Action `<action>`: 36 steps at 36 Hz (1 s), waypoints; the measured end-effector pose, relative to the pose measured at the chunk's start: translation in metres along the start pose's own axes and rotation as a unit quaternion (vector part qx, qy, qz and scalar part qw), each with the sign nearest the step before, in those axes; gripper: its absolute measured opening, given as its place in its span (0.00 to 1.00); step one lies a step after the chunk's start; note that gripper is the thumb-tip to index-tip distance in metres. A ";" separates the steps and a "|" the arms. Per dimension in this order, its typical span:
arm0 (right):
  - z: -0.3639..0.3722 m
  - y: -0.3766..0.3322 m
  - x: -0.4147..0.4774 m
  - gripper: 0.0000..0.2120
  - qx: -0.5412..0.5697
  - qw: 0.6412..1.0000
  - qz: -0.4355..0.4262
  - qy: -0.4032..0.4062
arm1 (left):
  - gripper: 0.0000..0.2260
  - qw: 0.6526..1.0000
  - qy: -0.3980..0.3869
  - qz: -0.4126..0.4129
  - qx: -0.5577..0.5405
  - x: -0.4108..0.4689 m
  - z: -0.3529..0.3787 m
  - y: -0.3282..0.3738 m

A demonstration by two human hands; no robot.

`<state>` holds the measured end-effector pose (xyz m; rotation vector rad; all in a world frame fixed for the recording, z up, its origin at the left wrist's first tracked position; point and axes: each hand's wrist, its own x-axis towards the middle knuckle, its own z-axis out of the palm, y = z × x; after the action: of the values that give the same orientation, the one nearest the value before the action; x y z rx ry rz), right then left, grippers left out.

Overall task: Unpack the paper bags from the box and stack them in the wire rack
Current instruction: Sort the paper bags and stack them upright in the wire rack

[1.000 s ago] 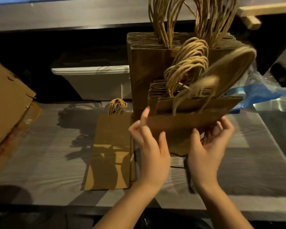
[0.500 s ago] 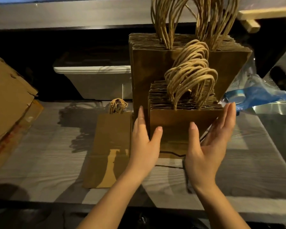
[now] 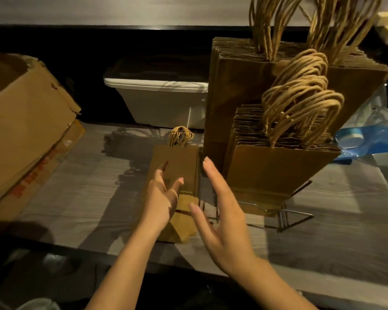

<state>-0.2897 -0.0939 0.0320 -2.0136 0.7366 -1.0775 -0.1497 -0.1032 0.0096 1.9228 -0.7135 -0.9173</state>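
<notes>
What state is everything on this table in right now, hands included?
Flat bags: lying on the table.
Left hand: open, reaching over the flat bags.
Right hand: open, holding nothing.
Small bags: upright in the wire rack.
Tall bags: upright behind them.
Cardboard box: open, flap torn.

Single head-worn view — looking forward and down, close over the table (image 3: 81,198).
</notes>
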 end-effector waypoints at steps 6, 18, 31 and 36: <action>0.023 0.011 -0.009 0.29 0.027 0.978 0.164 -0.123 | 0.20 0.997 0.048 -0.021 0.055 0.004 -0.027 -0.034; 0.044 0.039 -0.020 0.34 0.066 0.918 0.337 -0.197 | 0.29 0.979 0.034 -0.128 0.152 0.008 -0.032 -0.071; 0.038 0.046 -0.020 0.23 0.310 0.835 0.454 -0.034 | 0.04 0.983 0.102 -0.137 0.067 0.012 -0.032 -0.079; 0.040 0.037 -0.018 0.26 0.293 0.855 0.427 -0.039 | 0.12 0.985 0.113 -0.129 -0.001 0.008 -0.023 -0.077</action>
<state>-0.2697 -0.0881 -0.0211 -1.0060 0.9727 -0.5638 -0.1165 -0.0629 -0.0525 2.1091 -0.3341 -0.8339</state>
